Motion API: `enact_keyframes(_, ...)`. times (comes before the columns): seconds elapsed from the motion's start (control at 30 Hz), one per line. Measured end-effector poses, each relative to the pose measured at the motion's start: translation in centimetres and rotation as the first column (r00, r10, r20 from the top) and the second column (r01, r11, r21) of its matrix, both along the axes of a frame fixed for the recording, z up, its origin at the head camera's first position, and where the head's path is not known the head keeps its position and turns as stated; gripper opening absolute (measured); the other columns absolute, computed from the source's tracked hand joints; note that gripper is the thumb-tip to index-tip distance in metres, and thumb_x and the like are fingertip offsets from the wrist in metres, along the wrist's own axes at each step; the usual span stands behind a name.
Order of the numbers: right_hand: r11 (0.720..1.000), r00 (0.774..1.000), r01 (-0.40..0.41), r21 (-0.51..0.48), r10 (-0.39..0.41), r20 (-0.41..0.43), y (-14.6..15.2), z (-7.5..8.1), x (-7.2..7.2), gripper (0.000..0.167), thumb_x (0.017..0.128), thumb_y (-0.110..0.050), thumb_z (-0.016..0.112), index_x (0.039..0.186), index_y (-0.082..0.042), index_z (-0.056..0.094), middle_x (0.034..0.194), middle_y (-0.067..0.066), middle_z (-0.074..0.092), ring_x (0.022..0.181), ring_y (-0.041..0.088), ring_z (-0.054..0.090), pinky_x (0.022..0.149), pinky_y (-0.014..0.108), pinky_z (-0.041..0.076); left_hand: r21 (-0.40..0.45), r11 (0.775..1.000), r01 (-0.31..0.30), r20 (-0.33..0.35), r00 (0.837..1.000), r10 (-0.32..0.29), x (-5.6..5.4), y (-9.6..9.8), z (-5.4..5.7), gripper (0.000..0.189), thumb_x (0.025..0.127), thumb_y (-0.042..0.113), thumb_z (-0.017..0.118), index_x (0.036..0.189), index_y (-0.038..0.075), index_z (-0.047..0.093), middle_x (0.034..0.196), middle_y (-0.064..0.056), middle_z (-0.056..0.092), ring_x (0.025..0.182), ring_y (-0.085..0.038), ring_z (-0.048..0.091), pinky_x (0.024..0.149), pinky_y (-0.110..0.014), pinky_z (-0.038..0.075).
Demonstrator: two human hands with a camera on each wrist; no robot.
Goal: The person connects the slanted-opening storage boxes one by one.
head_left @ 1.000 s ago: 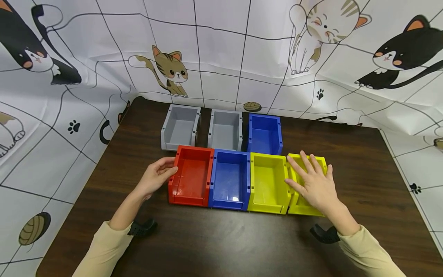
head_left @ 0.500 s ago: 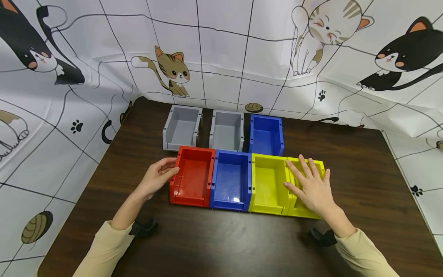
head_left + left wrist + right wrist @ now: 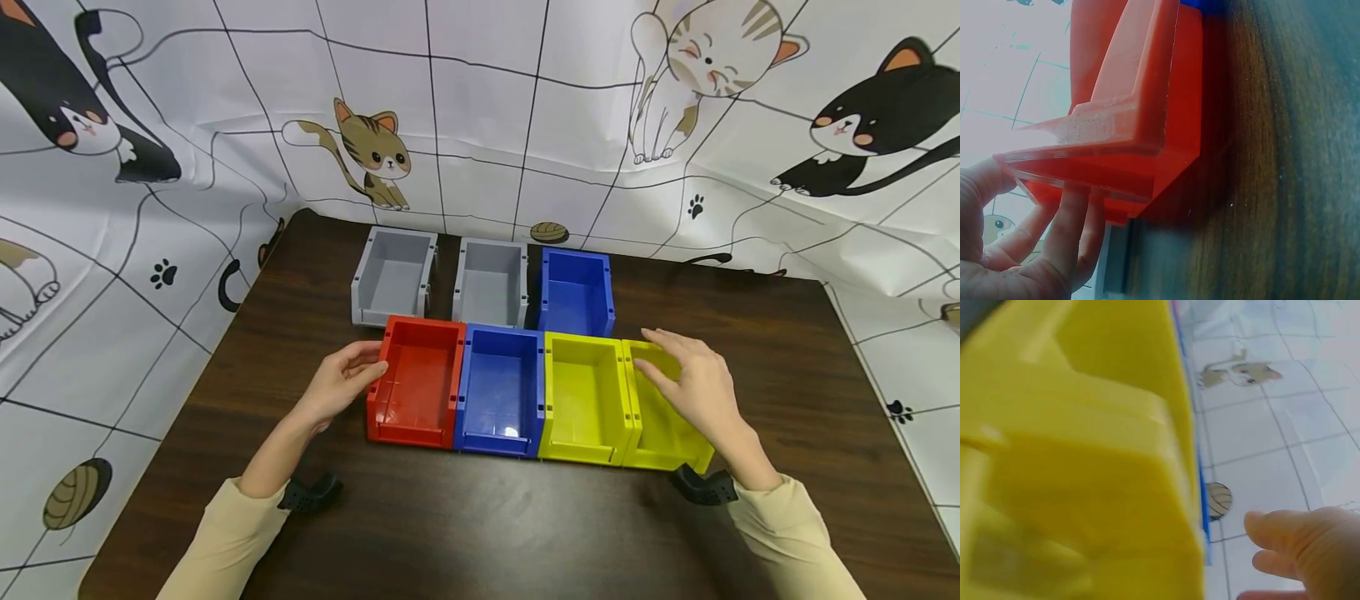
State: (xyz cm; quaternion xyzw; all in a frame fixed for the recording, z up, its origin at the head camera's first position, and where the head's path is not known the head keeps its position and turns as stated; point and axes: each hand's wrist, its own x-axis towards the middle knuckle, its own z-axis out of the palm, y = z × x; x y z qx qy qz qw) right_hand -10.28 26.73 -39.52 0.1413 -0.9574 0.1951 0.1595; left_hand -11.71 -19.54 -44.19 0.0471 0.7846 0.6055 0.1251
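Note:
A red bin [image 3: 418, 375], a blue bin [image 3: 501, 392] and two yellow bins stand side by side in a front row. At the row's left end my left hand [image 3: 339, 385] pinches the red bin's left side. In the left wrist view, the thumb of that hand [image 3: 1022, 262] is at the rim and its fingers lie against the wall below. My right hand [image 3: 697, 387] is over the right side of the right-hand yellow bin [image 3: 660, 429], which adjoins the other yellow bin [image 3: 581, 400]. In the right wrist view its fingers [image 3: 1279, 528] look apart from the yellow plastic and hold nothing.
Behind the row stand two grey bins [image 3: 396, 275] and another blue bin [image 3: 576, 287]. All are on a dark wooden table [image 3: 480, 525]. A white cat-print sheet [image 3: 480, 117] hangs along the back and sides.
The gap between the yellow bins has closed. My right hand, earlier spread over the right yellow bin, has turned, with its fingers closer together. My left hand stays at the red bin.

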Motion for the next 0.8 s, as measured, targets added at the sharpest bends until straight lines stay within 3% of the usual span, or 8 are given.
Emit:
enact_keyframes(0.03,1.0,1.0,-0.003,-0.018,0.003,-0.02,0.1,0.3,-0.3,0.041,0.08,-0.014,0.073,0.119,-0.003,0.063,0.115,0.022,0.062,0.096,0.041,0.059,0.065,0.048,0.05,-0.001,1.0,-0.001,0.001,1.0,0.001,0.0,0.0,0.0,0.045,0.092,0.013,0.06,0.13,-0.006,0.046,0.123,-0.029,0.053,0.108,-0.04,0.056,0.081,-0.028,0.052)
enact_keyframes(0.1,0.999,0.999,-0.008,-0.052,0.006,-0.032,0.3,0.8,-1.0,0.04,0.08,-0.011,0.073,0.117,-0.002,0.064,0.112,0.022,0.064,0.077,0.036,0.061,0.046,0.036,0.044,-0.001,1.0,0.0,-0.002,1.0,0.0,-0.1,-0.1,-0.1,0.045,0.092,0.013,0.06,0.13,-0.006,0.046,0.123,-0.029,0.053,0.108,-0.04,0.056,0.081,-0.026,0.052)
enact_keyframes(0.23,0.995,1.0,-0.011,-0.096,0.009,-0.027,0.5,1.5,-2.5,0.036,0.082,-0.011,0.071,0.116,-0.001,0.064,0.108,0.022,0.065,0.04,0.018,0.038,0.037,0.023,0.026,0.007,1.0,0.006,-0.014,1.0,-0.006,0.0,0.0,0.0,0.045,0.092,0.014,0.06,0.13,-0.006,0.046,0.122,-0.029,0.054,0.107,-0.041,0.056,0.08,-0.025,0.053)
enact_keyframes(0.3,0.991,1.0,-0.017,-0.132,0.014,-0.026,0.5,1.7,-3.4,0.034,0.083,-0.011,0.07,0.115,0.0,0.065,0.105,0.02,0.067,0.039,0.016,0.04,0.042,0.016,0.031,0.013,1.0,0.008,-0.015,1.0,-0.008,0.0,0.0,0.0,0.045,0.092,0.013,0.06,0.13,-0.006,0.046,0.122,-0.03,0.054,0.106,-0.041,0.056,0.079,-0.025,0.053)
enact_keyframes(0.33,0.988,1.0,-0.02,-0.152,0.016,-0.024,0.5,1.7,-3.8,0.033,0.084,-0.01,0.07,0.115,0.0,0.065,0.103,0.02,0.067,0.044,0.017,0.048,0.046,0.011,0.033,0.015,1.0,0.007,-0.013,1.0,-0.007,0.0,0.0,0.0,0.045,0.092,0.012,0.06,0.13,-0.007,0.046,0.122,-0.03,0.053,0.106,-0.041,0.056,0.079,-0.025,0.053)
enact_keyframes(0.47,0.973,1.0,-0.027,-0.231,0.028,-0.002,0.2,1.7,-5.6,0.03,0.085,-0.009,0.068,0.113,0.001,0.065,0.095,0.019,0.069,0.075,0.032,0.066,0.063,0.001,0.037,0.022,1.0,0.005,0.005,1.0,-0.005,0.0,0.0,0.0,0.045,0.092,0.011,0.06,0.13,-0.006,0.046,0.123,-0.03,0.053,0.107,-0.042,0.055,0.078,-0.025,0.053)
enact_keyframes(0.8,0.955,0.985,0.033,-0.296,0.019,0.17,-0.7,1.2,-9.8,0.031,0.088,-0.014,0.066,0.113,0.003,0.064,0.098,0.022,0.067,0.083,0.034,0.066,0.06,0.003,0.039,0.027,1.0,0.007,-0.036,0.999,-0.006,0.0,-0.2,-0.3,0.049,0.09,0.02,0.063,0.129,-0.006,0.047,0.12,-0.03,0.054,0.103,-0.036,0.059,0.076,-0.026,0.054)
